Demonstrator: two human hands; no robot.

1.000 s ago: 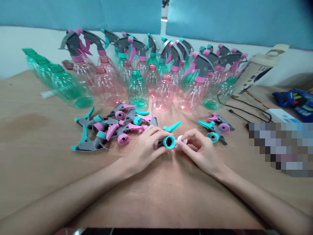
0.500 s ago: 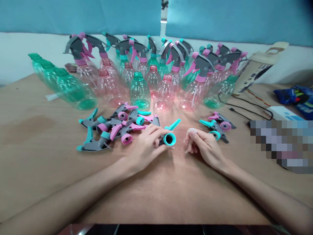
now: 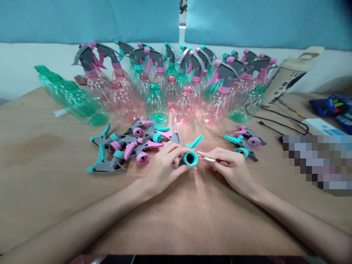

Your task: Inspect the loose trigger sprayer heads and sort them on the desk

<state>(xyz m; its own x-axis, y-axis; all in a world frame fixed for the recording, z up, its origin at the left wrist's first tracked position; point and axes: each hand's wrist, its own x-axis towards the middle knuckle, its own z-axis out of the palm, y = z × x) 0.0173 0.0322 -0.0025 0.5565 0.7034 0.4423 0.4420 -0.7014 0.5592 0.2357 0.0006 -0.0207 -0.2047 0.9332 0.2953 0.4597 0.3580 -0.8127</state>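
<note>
My left hand (image 3: 165, 170) grips a grey and teal spray head (image 3: 190, 158) whose open teal collar faces me, its trigger pointing up and to the right. Just to the right, my right hand (image 3: 232, 168) pinches a small white piece (image 3: 209, 159) between thumb and fingers, close to the collar but apart from it. What the piece is, I cannot make out. Several loose spray heads (image 3: 110, 163) in pink, teal and grey lie to the left of my left hand. Beyond my right hand lie a pink-collared head (image 3: 253, 142) and a teal-collared one (image 3: 242, 151).
Clear green bottles (image 3: 156, 104) and pink bottles (image 3: 183, 110) stand in rows at the back, many with spray heads on. Green bottles overlap at the left. A beige tumbler (image 3: 288, 80), a black cable (image 3: 286, 119), a white box (image 3: 323, 126) and a blue packet (image 3: 327, 107) are at the right.
My right hand has turned and its fingers now point left toward the collar, with the white piece showing between them. My left hand and the spray head have hardly moved.
</note>
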